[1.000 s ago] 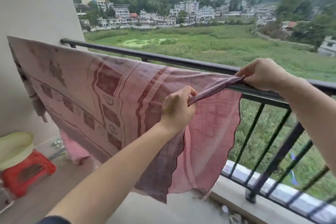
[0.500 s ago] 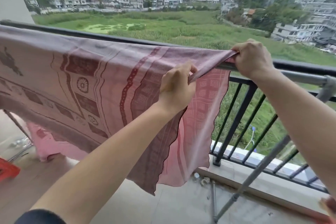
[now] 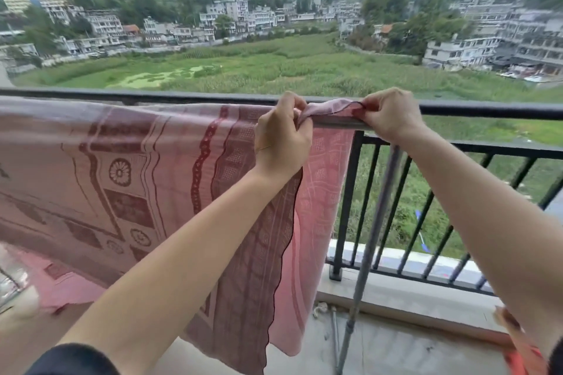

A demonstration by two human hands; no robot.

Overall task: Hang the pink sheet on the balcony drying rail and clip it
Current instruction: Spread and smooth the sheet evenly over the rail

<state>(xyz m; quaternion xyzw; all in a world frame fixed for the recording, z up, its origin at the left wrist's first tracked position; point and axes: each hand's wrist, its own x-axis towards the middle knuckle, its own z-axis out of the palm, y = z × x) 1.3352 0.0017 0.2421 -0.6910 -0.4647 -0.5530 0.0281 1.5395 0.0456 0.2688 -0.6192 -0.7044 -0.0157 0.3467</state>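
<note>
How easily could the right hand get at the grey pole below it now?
Probably yes: the grey pole stands directly under the right hand, nothing between. But that hand pinches the pink sheet at its corner, so it must release first.

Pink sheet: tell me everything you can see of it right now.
The pink woven sheet with darker red borders, flower medallions and a dark scalloped edge hangs draped in two layers over the grey metal drying rail, spreading left out of frame. Its top right corner is bunched on the rail: the left hand grips the fold, the right hand pinches the tip. No clip shows on it.
</note>
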